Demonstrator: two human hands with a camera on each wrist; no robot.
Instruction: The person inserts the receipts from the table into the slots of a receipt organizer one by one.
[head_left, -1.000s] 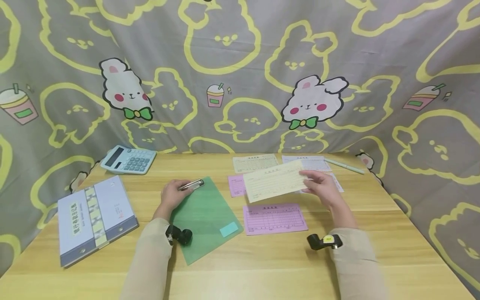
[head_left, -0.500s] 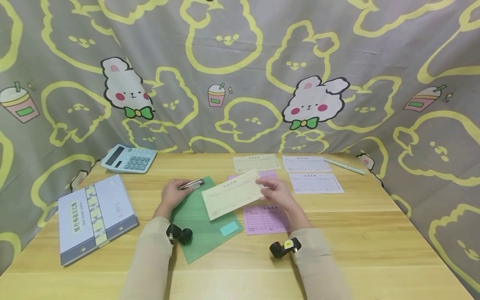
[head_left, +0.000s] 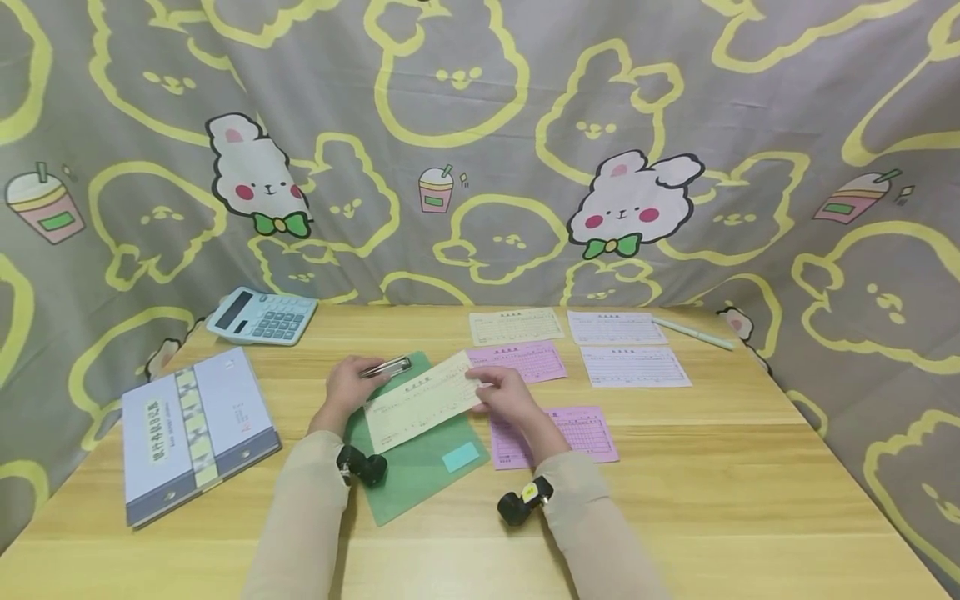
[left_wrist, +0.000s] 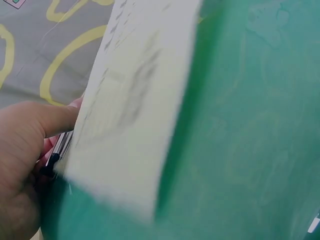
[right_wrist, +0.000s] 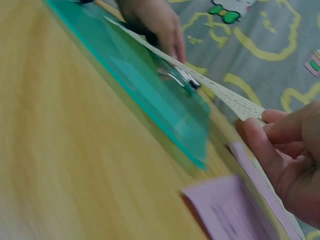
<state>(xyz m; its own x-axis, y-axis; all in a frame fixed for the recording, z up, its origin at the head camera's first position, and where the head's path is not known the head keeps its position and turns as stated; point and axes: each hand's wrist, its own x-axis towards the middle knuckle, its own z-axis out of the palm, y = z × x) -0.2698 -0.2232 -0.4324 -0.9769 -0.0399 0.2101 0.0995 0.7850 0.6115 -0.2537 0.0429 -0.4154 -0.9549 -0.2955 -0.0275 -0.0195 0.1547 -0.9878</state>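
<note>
My left hand (head_left: 347, 393) grips the metal clip (head_left: 387, 367) at the top of a green translucent clipboard (head_left: 408, 492). Its thumb (left_wrist: 55, 119) lies along the clip in the left wrist view. Between the thumb and fingers of my right hand (head_left: 510, 398) is the right end of a pale yellow form slip (head_left: 420, 402). The slip is tilted above the clipboard, its upper left part close to the clip and partly covering it in the left wrist view. Seen from the right wrist, the slip (right_wrist: 220, 92) stands nearly edge-on, raised off the board.
Two purple slips (head_left: 525, 363) (head_left: 585, 433), a yellow slip (head_left: 516, 326) and two white slips (head_left: 617, 327) (head_left: 636, 367) lie to the right. A pen (head_left: 693, 334) rests behind them. At left are a calculator (head_left: 264, 317) and a ledger book (head_left: 198, 433). A patterned curtain (head_left: 480, 150) hangs behind.
My right hand has carried the yellow slip leftward from over the other slips to above the clipboard, close to the clip. My left hand has stayed at the clip.
</note>
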